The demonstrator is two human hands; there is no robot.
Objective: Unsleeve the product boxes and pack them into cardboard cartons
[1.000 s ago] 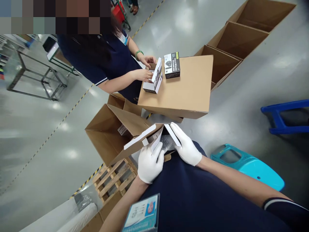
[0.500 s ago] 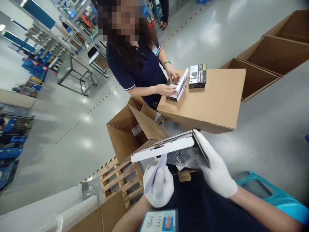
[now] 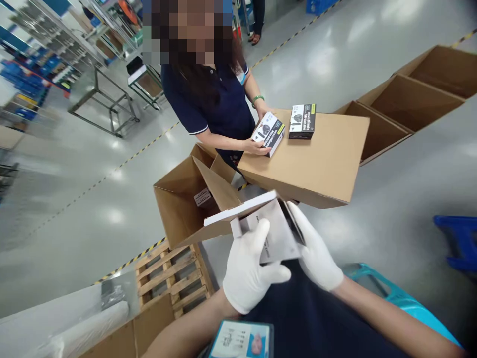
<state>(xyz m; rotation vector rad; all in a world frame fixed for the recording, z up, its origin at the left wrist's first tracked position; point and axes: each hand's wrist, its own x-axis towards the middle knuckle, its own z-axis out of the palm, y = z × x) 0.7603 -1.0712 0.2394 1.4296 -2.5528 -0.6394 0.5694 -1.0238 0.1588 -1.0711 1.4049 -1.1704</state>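
Pale grey printed paper leaflet [image 3: 278, 233], pinched upright half a second ago, has swung flat over the opening of the white-edged cardboard box [image 3: 242, 209], covering the clear plastic wrap seen then. White-gloved left hand [image 3: 244, 276] has loosened, its forefinger resting on the leaflet and thumb splayed; its other fingers are too hidden to judge. White-gloved right hand [image 3: 318, 256] grips the box's far side wall, lid still raised. So the paper seems nearly seated. Beyond, a co-worker's hands [image 3: 257, 146] hold a black-and-white printed box [image 3: 269, 133], now closed, at the large brown carton [image 3: 316, 159].
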